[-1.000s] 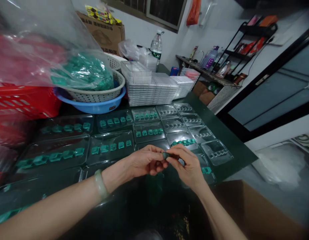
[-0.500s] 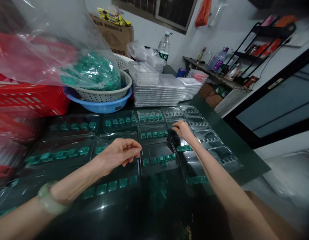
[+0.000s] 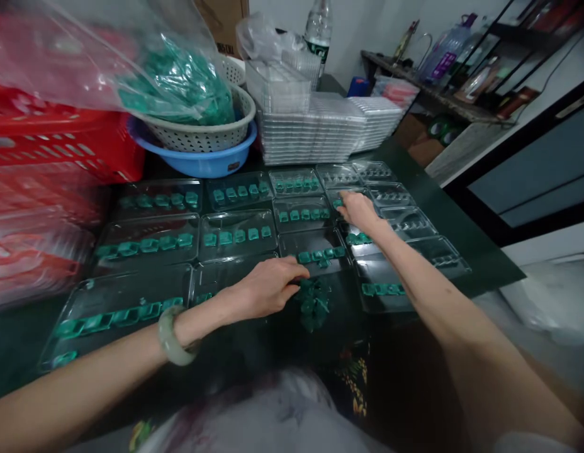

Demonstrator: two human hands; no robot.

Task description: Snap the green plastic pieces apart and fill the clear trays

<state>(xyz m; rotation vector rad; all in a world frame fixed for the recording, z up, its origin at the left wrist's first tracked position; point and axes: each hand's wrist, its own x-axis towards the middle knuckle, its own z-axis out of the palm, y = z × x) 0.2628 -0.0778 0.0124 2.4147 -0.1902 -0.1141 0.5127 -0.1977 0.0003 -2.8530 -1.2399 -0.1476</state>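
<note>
My left hand (image 3: 277, 284), a pale green bangle (image 3: 172, 336) on its wrist, reaches to the edge of a loose pile of green plastic pieces (image 3: 314, 305). Its fingers curl toward the thumb; what lies between the tips is hidden. Further right, my right hand (image 3: 360, 211) pinches at a small green plastic piece (image 3: 338, 204) over a clear tray in the second row. Around both hands lie clear plastic trays, many with a line of green cube-like pieces, such as the tray (image 3: 238, 220) behind my left hand. Trays at the far right hold clear-looking pieces (image 3: 405, 223).
Stacked clear trays (image 3: 306, 135) stand at the table's back. Left of them, a grey basket (image 3: 202, 135) with bagged green pieces sits in a blue basin (image 3: 202, 165). A red basket (image 3: 65, 141) and red-tinted packs (image 3: 32, 251) line the left. A dark-framed door (image 3: 523, 195) is at right.
My left hand has moved right and down to the loose green pile. The right hand stays over its tray, where a green piece now shows at its fingers. The view has tipped downward.
</note>
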